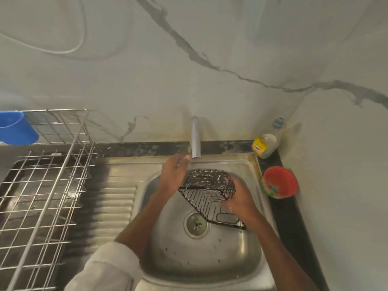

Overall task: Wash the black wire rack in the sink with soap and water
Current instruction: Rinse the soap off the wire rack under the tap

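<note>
The black wire rack [207, 193] sits tilted in the steel sink [210, 253], under the tap [195, 139]. The right hand [238, 198] grips its right edge, fingers curled around the wires. The left hand [173, 175] rests loosely open against the rack's left side, below the spout.

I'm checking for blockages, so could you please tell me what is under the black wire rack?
Bare steel sink basin beneath the black wire rack; the drain strainer sits just beside its edge. The part under the right hand is hidden.
</note>
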A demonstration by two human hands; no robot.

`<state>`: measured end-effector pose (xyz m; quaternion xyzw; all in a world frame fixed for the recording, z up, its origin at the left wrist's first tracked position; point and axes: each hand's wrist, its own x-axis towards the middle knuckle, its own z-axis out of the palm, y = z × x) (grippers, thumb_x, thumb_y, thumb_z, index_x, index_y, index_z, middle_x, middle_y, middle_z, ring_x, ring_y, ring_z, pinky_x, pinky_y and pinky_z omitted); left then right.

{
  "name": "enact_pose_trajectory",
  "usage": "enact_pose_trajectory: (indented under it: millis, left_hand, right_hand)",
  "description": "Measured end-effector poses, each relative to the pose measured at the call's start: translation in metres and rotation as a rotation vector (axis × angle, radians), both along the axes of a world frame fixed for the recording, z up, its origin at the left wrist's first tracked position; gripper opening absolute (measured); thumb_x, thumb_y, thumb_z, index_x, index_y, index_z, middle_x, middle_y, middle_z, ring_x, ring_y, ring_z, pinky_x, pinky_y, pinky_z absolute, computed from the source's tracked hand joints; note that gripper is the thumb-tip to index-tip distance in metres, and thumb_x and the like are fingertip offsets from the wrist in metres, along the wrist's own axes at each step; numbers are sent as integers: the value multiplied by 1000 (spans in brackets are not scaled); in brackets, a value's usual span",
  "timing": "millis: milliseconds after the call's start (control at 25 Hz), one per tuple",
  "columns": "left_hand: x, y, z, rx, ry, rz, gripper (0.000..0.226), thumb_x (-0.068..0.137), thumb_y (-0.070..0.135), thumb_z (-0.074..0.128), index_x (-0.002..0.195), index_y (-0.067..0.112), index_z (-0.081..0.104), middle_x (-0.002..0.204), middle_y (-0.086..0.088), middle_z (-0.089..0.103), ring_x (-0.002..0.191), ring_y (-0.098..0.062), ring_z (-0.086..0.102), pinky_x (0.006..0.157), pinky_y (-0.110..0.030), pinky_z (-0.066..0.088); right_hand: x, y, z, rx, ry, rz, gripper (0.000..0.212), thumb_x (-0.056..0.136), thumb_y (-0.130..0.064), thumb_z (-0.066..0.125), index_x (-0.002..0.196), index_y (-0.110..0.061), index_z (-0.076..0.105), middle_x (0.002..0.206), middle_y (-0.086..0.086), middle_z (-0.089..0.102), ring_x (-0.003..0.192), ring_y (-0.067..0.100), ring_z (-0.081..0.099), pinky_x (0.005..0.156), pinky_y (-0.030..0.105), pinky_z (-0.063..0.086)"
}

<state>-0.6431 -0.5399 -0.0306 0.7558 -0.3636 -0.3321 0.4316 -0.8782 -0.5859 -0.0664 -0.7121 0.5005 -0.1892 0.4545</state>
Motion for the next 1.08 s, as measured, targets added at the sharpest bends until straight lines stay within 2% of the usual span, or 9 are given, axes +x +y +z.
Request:
enact_pose_trajectory:
  millis: [120, 200, 320, 400, 520, 640, 720, 920, 1080]
  left_hand:
    - [5, -30, -9, 121, -175, 48, 25, 109, 29, 60, 86, 22, 56, 92, -5, 65, 82, -23, 63, 70, -39, 54]
    - [3, -53, -12, 163, -191, -32, 13, 105, 24, 67, 104, 15, 58, 98, -5, 69, 80, -21, 69, 64, -39, 62]
    - [8, -78, -24, 210, -213, -79, 41, 104, 10, 66, 139, 5, 45, 115, -16, 67, 100, -35, 70, 87, -48, 63]
    - [13, -77, -30, 192, 42, -3, 37, 107, 9, 60, 140, 3, 46, 121, -23, 67, 101, -38, 69, 94, -50, 62]
    - [22, -64, -46, 166, 861, 237, 40, 111, 35, 57, 124, -3, 60, 119, -21, 70, 110, -40, 72, 78, -42, 67]
    - [15, -38, -64, 236, 1072, 232, 49, 107, 49, 54, 104, 2, 69, 90, -11, 62, 106, -34, 69, 89, -37, 56]
    - [1, -32, -71, 225, 1124, 336, 38, 112, 35, 53, 116, 0, 68, 97, -14, 70, 101, -31, 70, 97, -41, 55]
    - [-24, -53, -81, 245, 1099, 647, 31, 106, 8, 58, 135, -4, 61, 107, -16, 68, 77, -13, 60, 60, -21, 53]
    - [-41, -59, -88, 355, 627, 576, 56, 108, 48, 52, 137, 1, 61, 133, -18, 67, 115, -30, 68, 93, -33, 53]
  right_hand:
    - [3, 18, 11, 80, -70, -97, 88, 60, 9, 86, 133, -29, 56, 119, -22, 61, 110, -11, 59, 93, 25, 56]
    - [7, 30, 11, 159, -124, -175, 88, 67, 15, 82, 137, -31, 56, 109, -24, 69, 95, -6, 66, 82, 23, 58]
    - [7, 36, 3, 246, -146, -278, 92, 69, 11, 82, 142, -38, 53, 107, -13, 75, 90, 13, 73, 80, 32, 61]
    - [3, 33, -4, 255, -148, -290, 99, 66, 10, 83, 144, -43, 51, 113, -19, 72, 102, 14, 73, 88, 42, 61]
    - [-5, 34, -14, 226, -129, -273, 100, 62, -1, 84, 141, -51, 49, 123, -17, 70, 113, 12, 70, 97, 50, 58]
    - [-9, 42, -12, 180, -61, -337, 95, 62, -8, 86, 137, -53, 48, 125, -22, 65, 117, 11, 65, 100, 43, 54]
    - [-9, 51, -8, 121, -50, -436, 94, 66, -5, 87, 143, -40, 47, 127, -19, 60, 119, 13, 60, 102, 38, 50]
    - [-14, 71, -13, 109, -85, -636, 92, 69, -5, 88, 147, -23, 44, 130, -3, 59, 113, 21, 62, 90, 37, 54]
    - [-20, 71, -14, 137, -105, -705, 86, 67, -9, 88, 141, -24, 47, 122, -1, 64, 105, 21, 66, 85, 35, 55]
